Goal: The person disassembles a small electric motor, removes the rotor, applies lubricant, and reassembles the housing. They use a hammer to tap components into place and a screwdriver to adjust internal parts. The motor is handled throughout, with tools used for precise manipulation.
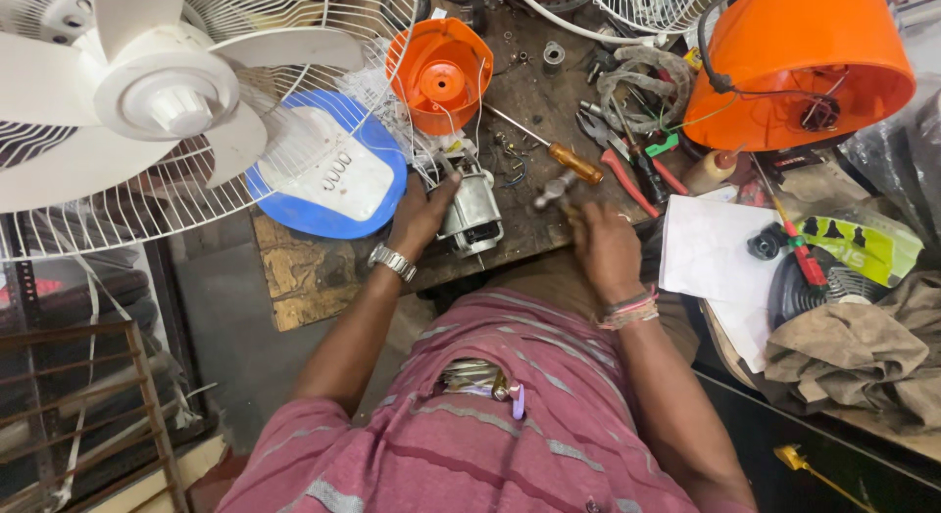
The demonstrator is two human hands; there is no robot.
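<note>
A: Motor (470, 214) location and hold status?

B: Motor, small, grey metal, rests on the workbench (314, 268) at its near edge. Left hand (421, 214) is clamped against the motor's left flank, fingers wrapped over the top. Right hand (603, 244) is closed around the handle of a small hammer (555, 190); the metal head projects up and to the left of that fist, toward the motor.

A: Governing relation?

B: Motor lies directly left of the hammer grip, just beside the hammer head but apart from it. Motor long axis runs roughly away from the person, slightly tilted. Left hand is already on the motor; right hand is the nearer free mover.

A: Surroundings, outward from the grip?

B: Beyond the hammer head: a screwdriver (549, 146) with an amber handle, then red-handled pliers (622, 170). Beyond the motor: white wires and an orange housing cup (441, 72). Left of the holding hand: a blue and white disc (333, 175), partly under a white fan (147, 101) in its wire guard. Far right: a large orange shell (799, 62).
</note>
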